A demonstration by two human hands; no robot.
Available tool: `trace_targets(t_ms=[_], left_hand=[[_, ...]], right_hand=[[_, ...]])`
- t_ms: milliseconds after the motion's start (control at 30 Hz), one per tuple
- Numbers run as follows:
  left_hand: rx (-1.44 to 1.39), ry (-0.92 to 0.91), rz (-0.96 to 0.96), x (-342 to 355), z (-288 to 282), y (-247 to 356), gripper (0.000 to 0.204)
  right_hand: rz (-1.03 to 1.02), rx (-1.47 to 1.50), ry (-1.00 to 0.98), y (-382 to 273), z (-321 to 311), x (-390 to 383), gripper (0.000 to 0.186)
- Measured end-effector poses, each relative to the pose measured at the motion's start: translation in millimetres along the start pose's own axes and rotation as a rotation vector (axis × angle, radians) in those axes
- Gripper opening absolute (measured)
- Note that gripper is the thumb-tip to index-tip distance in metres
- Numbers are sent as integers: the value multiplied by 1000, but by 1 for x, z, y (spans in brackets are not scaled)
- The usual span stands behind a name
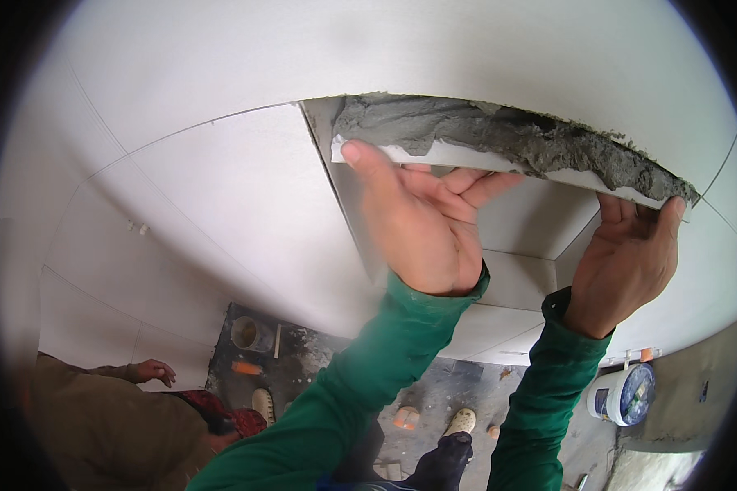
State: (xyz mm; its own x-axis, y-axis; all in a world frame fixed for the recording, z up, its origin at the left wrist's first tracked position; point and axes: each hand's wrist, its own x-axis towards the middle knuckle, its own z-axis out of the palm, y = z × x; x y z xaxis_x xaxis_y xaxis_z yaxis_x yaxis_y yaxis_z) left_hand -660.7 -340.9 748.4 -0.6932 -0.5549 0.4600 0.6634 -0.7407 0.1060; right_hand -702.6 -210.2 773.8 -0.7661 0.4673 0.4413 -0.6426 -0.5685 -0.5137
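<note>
A long, narrow white tile strip (458,155) lies across the top of a recessed niche (520,274) in the white-tiled wall. Thick grey mortar (475,127) covers its upper side in an uneven layer. My left hand (426,225) grips the strip's left end, thumb at the edge and fingers underneath. At the other end, my right hand (626,270) holds it the same way, with the thumb near the corner. The strip sits close beneath the upper wall tile (467,49), mortar between them.
Below on the left, another person (115,425) stands close to the wall, one hand showing. A white bucket (620,394) stands on the floor at right. An open pail (250,334) and small orange pieces lie around the stained floor (499,393).
</note>
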Motion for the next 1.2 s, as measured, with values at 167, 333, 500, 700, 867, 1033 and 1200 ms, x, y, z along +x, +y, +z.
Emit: trace_targets(t_ms=[167, 333, 500, 700, 867, 1033, 1200], left_hand=[[304, 129, 76, -2, 23, -3, 85], [299, 136, 70, -4, 21, 0, 85], [312, 173, 51, -5, 33, 3, 83], [346, 166, 50, -2, 28, 4, 83], [316, 109, 70, -1, 31, 7, 83], [288, 81, 45, 0, 33, 11, 82], [307, 67, 40, 3, 34, 11, 81]], right_hand=[[-10, -30, 9, -2, 1, 4, 34], [-36, 3, 38, 3, 2, 3, 31], [-30, 10, 60, 4, 1, 2, 28], [1, 65, 37, 5, 0, 1, 27], [40, 79, 16, 7, -1, 1, 26], [20, 94, 60, 8, 8, -4, 27], [21, 82, 100, 10, 10, -1, 29]])
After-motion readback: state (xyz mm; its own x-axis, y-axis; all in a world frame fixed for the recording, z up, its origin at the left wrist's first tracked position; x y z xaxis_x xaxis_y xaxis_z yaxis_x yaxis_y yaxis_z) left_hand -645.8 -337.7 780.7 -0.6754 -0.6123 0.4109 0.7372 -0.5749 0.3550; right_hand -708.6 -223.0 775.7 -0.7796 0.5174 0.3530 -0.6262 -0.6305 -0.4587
